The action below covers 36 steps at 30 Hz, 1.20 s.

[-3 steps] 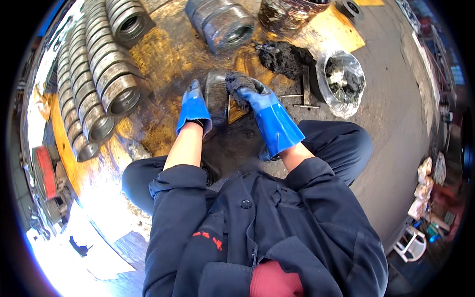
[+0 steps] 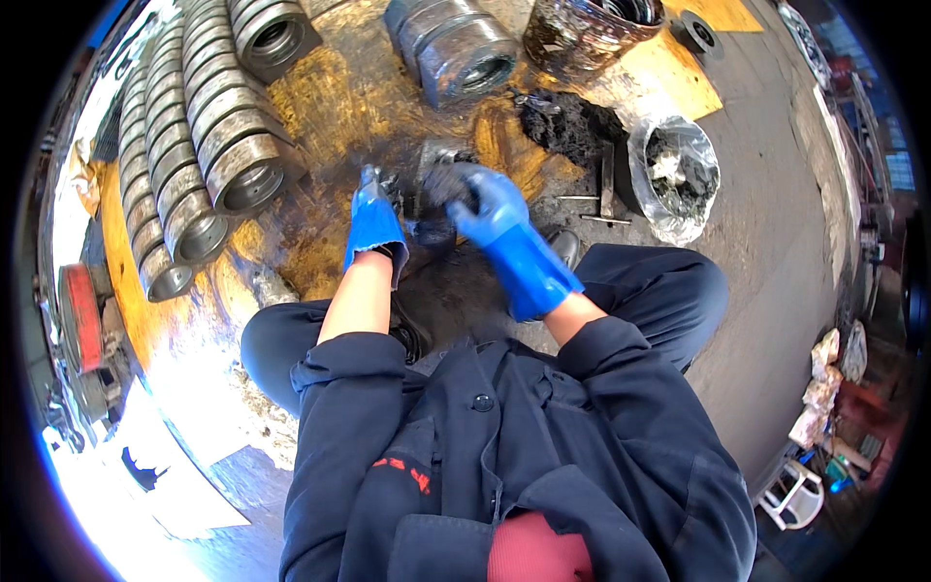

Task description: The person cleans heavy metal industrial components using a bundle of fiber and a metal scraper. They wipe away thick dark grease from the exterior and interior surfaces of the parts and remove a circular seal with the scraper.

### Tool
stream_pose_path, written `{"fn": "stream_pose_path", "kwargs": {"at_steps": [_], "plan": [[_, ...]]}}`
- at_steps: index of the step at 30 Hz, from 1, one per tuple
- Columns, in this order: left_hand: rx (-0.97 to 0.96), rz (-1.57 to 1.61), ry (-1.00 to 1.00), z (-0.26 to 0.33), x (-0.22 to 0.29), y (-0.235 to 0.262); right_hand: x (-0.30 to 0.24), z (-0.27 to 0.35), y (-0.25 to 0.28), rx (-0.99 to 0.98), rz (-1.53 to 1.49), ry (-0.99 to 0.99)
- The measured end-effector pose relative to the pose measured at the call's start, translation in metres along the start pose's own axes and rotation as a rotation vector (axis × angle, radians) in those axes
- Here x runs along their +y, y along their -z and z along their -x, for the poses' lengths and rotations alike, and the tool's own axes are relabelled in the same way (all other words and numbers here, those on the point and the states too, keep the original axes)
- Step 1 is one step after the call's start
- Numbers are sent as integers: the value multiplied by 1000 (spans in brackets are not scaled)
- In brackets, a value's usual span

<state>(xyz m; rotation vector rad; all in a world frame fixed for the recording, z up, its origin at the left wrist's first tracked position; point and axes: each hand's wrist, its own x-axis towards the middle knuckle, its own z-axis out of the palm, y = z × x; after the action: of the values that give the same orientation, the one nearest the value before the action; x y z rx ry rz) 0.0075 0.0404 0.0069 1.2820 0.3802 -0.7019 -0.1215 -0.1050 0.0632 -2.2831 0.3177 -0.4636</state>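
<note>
Both my hands wear blue rubber gloves with blackened fingers. My right hand (image 2: 490,209) is closed round a black fibrous wad (image 2: 448,182) and presses it to the near right side of a dark, greasy metal cylinder (image 2: 434,155). At the cylinder's left side is my left hand (image 2: 373,218), fingers pointing away from me and curled against the metal; the fingertips are dark and blurred. Hand and wad hide much of the cylinder's lower part. A pile of similar black fibrous stuff (image 2: 572,126) lies beyond my right hand.
Rows of ribbed metal cylinders (image 2: 233,160) lie at the left on an oil-stained board (image 2: 320,97). A larger cylinder (image 2: 456,53) and a greasy pot-like vessel (image 2: 582,39) stand beyond. To the right are a plastic-lined bucket (image 2: 703,179) and a metal bar (image 2: 608,179).
My right hand has moved slightly left and nearer to me with the wad, across the cylinder. My left hand stays beside the cylinder. The whole view has shifted slightly.
</note>
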Motion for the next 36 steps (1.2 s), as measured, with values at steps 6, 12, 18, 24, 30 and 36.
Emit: {"fn": "stream_pose_path", "kwargs": {"at_steps": [6,12,18,24,30,36], "plan": [[-8,46,9,8,-33,19,20,18,-74,-2,548,299],[38,202,-100,6,-10,-2,16,-2,-81,-51,452,207],[319,42,-386,-75,-97,18,32,-71,-100,48,348,59],[412,-181,-471,-47,-72,-29,118,-162,-69,-603,-34,-522],[280,637,-361,-85,-97,-19,151,-177,-80,-652,286,-513],[287,3,-481,-58,-77,-19,62,-81,-72,-88,270,195]]}}
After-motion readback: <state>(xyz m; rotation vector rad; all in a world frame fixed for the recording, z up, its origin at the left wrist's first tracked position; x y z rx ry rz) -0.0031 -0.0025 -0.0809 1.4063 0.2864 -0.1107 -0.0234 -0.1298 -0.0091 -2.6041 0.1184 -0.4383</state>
